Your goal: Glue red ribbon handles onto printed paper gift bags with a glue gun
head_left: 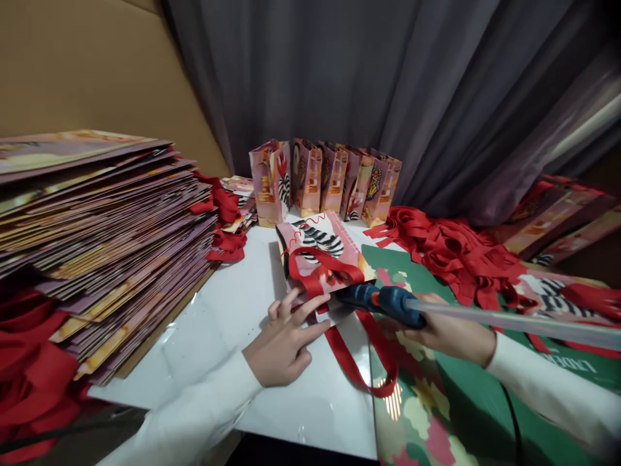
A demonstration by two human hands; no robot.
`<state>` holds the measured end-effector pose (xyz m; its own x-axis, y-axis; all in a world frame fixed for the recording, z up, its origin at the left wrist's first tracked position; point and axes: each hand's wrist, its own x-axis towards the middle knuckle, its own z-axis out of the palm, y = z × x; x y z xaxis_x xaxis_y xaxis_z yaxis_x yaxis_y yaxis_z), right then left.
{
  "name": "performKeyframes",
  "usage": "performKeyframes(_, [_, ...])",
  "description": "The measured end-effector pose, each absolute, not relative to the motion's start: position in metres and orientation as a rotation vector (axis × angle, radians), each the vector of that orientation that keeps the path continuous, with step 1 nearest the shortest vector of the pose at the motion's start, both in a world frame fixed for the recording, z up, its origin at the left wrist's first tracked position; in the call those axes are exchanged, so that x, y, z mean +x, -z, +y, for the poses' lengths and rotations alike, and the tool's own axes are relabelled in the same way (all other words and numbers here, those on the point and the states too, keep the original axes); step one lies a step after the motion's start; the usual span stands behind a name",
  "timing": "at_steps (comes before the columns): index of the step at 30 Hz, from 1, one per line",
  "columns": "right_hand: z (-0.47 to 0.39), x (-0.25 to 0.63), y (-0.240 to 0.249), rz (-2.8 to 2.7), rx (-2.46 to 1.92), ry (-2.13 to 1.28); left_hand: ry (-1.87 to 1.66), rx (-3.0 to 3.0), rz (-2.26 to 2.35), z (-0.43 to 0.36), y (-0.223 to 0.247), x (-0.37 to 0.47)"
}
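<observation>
A pink paper bag [320, 243] with a zebra print lies flat in the middle of the white table [204, 343], its opening toward me. Red ribbon [349, 359] loops over its top and hangs from the near edge. My left hand [286, 340] rests at the bag's near left edge, fingers spread and touching the ribbon and rim. In my right hand [446, 330] is a dark blue glue gun [398, 304] with a clear glue stick out of its back. Its nozzle points into the bag's opening and is hidden there.
Flat bags [121, 239] form a tall stack at the left, with red ribbons [29, 362] below. Several upright bags [308, 184] stand by the grey curtain [315, 71]. More ribbon [451, 252] is heaped at the right behind a green printed sheet [475, 401].
</observation>
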<state>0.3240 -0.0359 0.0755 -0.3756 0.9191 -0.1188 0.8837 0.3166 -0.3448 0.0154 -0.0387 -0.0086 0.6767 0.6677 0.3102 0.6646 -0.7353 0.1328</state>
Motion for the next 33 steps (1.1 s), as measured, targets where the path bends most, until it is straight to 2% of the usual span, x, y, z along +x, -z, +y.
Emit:
performKeyframes(14, [-0.044,0.302,-0.100,-2.572,-1.873,-0.443,-0.491,2.781,1.139,-0.041,0.002,0.019])
performKeyframes(26, [-0.051,0.271,-0.109,-2.635,-1.975,-0.044,-0.512,2.776,1.092,-0.040,0.003,0.018])
performKeyframes(29, [-0.051,0.266,-0.117,-2.640,-1.968,-0.071,-0.515,2.777,1.082,-0.040,0.004,0.018])
performKeyframes(33, [-0.060,0.278,-0.126,-2.608,-1.814,-0.315,-0.514,2.779,1.072,-0.040,0.003,0.017])
